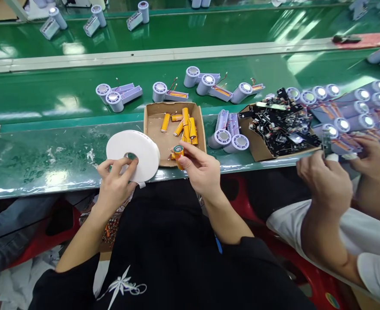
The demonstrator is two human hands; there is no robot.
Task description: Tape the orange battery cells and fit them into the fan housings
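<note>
My left hand [116,181] grips a wide white roll of tape [130,146] near its centre hole, fingers bent at the hole. A short tail of tape hangs from the roll's lower edge. In my right hand [204,172], thumb and fingers pinch an orange cylindrical battery [179,156], its round end facing up. This battery is over the near edge of a shallow cardboard box [151,125]. Several more orange batteries [186,122] lie loose inside the box.
Lilac plastic housings [222,137] with round heads stand right of the box, and more [115,99] behind it. A carton of black circuit boards [280,125] is farther right. At the right, a co-worker's hands [328,176] hold a small part. The green bench's front edge [63,189] runs before me.
</note>
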